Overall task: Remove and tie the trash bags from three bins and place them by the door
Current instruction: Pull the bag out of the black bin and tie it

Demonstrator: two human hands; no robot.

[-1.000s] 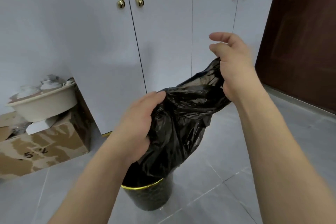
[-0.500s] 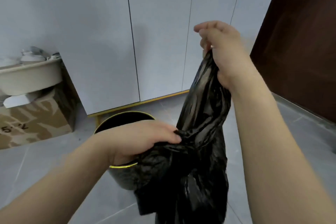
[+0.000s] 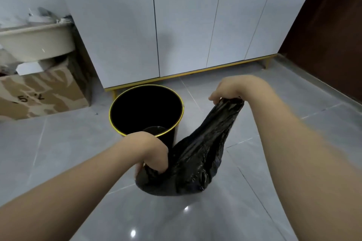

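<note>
The left hand (image 3: 151, 151) clenches one end of the black trash bag (image 3: 195, 164), which hangs out of the bin above the grey tiled floor (image 3: 58, 152). The right hand (image 3: 228, 91) grips the bag's other end, farther off. Between them stands the black gold-rimmed bin (image 3: 147, 111); beyond, white cabinet doors (image 3: 186, 25) and a cardboard box (image 3: 45, 92).

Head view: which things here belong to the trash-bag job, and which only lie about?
Job:
bag, gripped by left hand and right hand
bin, bag out
door

Lying about:
box
basin
cabinet
</note>
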